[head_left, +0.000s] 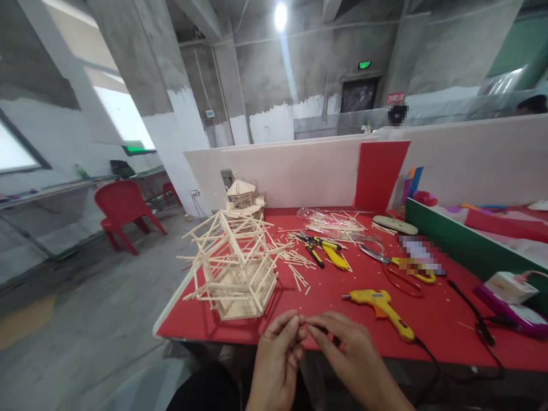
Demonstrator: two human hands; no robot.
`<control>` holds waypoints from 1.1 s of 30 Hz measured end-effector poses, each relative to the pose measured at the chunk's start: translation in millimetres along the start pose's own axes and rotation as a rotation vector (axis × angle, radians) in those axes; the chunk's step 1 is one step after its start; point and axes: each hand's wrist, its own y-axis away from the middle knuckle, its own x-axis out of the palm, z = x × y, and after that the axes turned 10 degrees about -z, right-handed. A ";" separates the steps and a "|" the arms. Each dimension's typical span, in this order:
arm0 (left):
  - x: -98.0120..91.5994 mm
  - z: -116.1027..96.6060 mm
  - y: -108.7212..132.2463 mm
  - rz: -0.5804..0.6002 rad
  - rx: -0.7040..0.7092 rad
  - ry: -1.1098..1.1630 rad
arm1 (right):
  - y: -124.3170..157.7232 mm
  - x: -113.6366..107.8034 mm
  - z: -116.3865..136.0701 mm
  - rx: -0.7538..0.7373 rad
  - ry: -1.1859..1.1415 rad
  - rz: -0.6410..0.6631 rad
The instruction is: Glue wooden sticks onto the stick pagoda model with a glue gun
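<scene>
My left hand (280, 351) and my right hand (345, 348) meet at the front edge of the red table, fingertips pinched close together. Whatever lies between the fingers is too small to make out. Just beyond my left hand stands a house-like frame of thin wooden sticks (240, 268), with sticks poking out on its left side. To the right of my right hand lies a yellow glue gun (381, 308), its nozzle pointing left. Loose short sticks (297, 265) are scattered behind my hands.
Black-and-yellow pliers (314, 251), a yellow-handled tool (335, 257) and yellow-handled scissors (396, 264) lie mid-table. A smaller stick model (242, 197) stands at the back left. A green divider (462, 245) and a purple device (514, 311) with cables are at right. A red chair (124, 208) stands left.
</scene>
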 end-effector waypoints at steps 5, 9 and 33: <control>-3.0 -8.2 8.6 0.029 0.007 0.000 | -1.2 6.9 7.8 -0.027 -0.054 -0.103; -4.9 -9.6 11.6 0.034 -0.001 0.003 | -4.6 10.2 13.5 -0.052 -0.087 -0.122; -11.7 -4.2 -2.6 0.080 -0.001 -0.105 | -1.7 33.2 -9.0 -0.329 0.067 -0.202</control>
